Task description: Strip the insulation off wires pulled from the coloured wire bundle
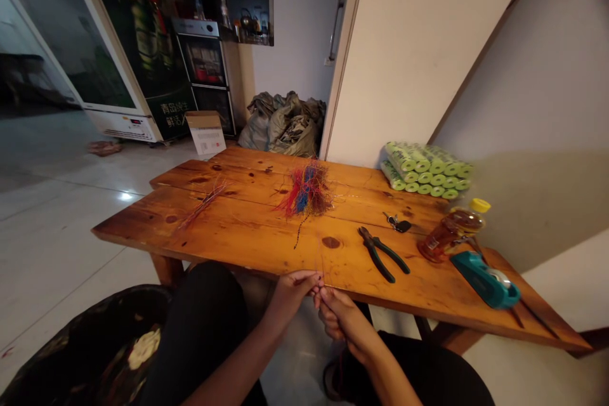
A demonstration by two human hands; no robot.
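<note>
At the table's near edge, my left hand [295, 290] and my right hand [339, 316] meet, fingertips together. Both are closed in a pinch on a thin wire [322, 260], whose fine ends rise above the fingers; its colour is hard to make out. Further back on the wooden table [257, 235] lies a tangled pile of red, blue and yellowish wires [308, 189]. A smaller bundle of reddish wires [204, 204] rests to the left. Dark-green-handled pliers [383, 254] lie with handles spread, right of my hands.
Keys [398, 222], a yellow-capped bottle [451, 233] and a teal tape dispenser [485, 280] are on the right side. Green rolls [425, 170] are stacked at the back right. A black bin [90, 349] stands on the floor beside my left leg.
</note>
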